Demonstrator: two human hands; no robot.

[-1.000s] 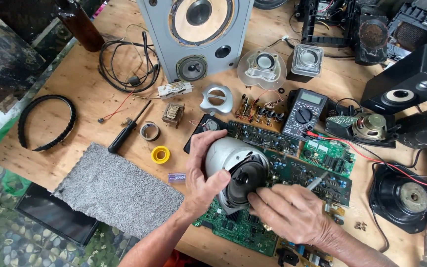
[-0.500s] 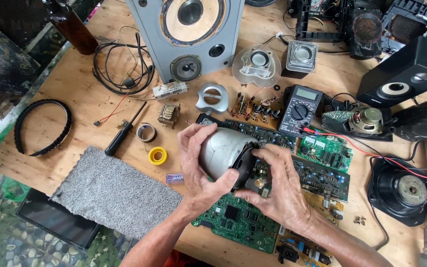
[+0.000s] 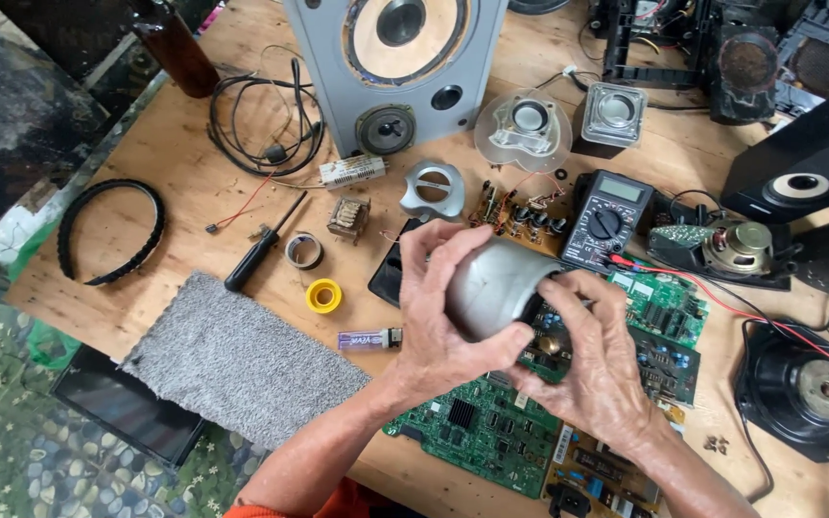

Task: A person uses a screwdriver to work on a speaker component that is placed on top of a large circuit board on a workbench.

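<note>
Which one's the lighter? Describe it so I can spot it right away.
Start at the grey towel on the wooden table. The lighter lies flat just off its right edge, below the yellow tape roll, beside the left hand. It is the only clear purple stick there.

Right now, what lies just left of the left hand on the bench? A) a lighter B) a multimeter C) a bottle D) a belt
A: the small lighter lies on the wood beside the left hand, which grips the grey speaker housing; the multimeter sits up right of it.
</note>
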